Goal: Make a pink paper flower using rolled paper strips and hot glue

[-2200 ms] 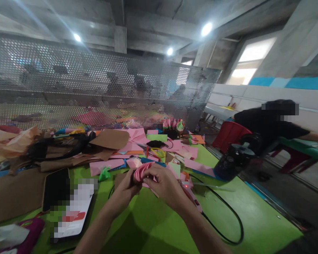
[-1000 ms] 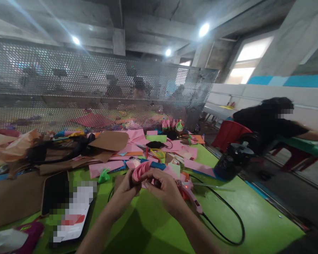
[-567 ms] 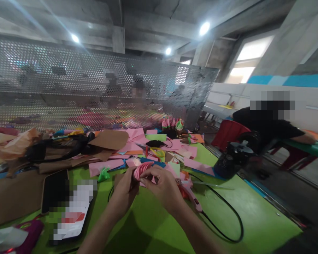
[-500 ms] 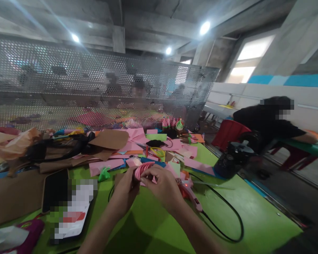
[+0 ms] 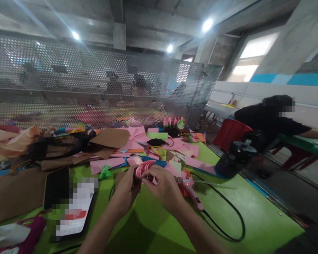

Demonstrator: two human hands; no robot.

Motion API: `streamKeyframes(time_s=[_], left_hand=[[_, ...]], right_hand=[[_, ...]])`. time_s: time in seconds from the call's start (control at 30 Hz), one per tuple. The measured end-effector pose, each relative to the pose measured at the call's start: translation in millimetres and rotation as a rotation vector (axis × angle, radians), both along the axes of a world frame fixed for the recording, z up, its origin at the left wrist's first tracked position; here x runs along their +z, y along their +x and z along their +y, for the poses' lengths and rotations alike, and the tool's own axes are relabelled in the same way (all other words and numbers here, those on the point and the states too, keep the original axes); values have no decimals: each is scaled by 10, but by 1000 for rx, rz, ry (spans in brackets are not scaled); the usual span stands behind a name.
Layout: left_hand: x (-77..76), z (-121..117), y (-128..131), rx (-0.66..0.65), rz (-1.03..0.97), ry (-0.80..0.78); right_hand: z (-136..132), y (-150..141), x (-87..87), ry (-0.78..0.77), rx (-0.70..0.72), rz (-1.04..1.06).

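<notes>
Head view: left hand (image 5: 126,187) holds a layered pink piece (image 5: 144,168) — right hand (image 5: 162,183) pinches its edge; glue gun (image 5: 194,195) at its four o'clock. Black phone (image 5: 56,188) at nine.

Green tabletop (image 5: 254,208), smooth and glossy toward its right edge. Perforated partition (image 5: 90,77), metallic in appearance. Brown sheet (image 5: 16,194), matt and paper-like.

co-worker's forearm (image 5: 314,133) extended again, view slightly shifted
</notes>
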State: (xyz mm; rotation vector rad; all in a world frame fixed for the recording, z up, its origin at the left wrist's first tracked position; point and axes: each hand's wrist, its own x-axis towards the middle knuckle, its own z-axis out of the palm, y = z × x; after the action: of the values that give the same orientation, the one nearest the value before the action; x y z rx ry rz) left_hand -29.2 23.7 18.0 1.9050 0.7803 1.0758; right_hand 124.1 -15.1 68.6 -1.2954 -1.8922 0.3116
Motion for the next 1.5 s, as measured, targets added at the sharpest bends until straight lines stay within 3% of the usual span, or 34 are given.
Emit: streamKeyframes(time_s=[0.1, 0.37, 0.6, 1.13, 1.33, 1.5], left_hand=[[-36, 12, 0, 32, 32, 35], [-19, -12, 14, 96, 118, 136], [-28, -22, -4, 127, 157, 181], [55, -51, 27, -43, -179, -238], [50, -46, 46, -77, -262, -320], [-3, -29, 44, -90, -242, -282]], right_hand=[[-11, 9, -6, 8, 21, 35], [-59, -54, -37, 42, -119, 86], [-52, -89, -39, 41, -130, 76], [-57, -46, -53, 47, -52, 22], [-87, -40, -58, 34, -38, 18], [-101, -9, -89, 67, -24, 35]])
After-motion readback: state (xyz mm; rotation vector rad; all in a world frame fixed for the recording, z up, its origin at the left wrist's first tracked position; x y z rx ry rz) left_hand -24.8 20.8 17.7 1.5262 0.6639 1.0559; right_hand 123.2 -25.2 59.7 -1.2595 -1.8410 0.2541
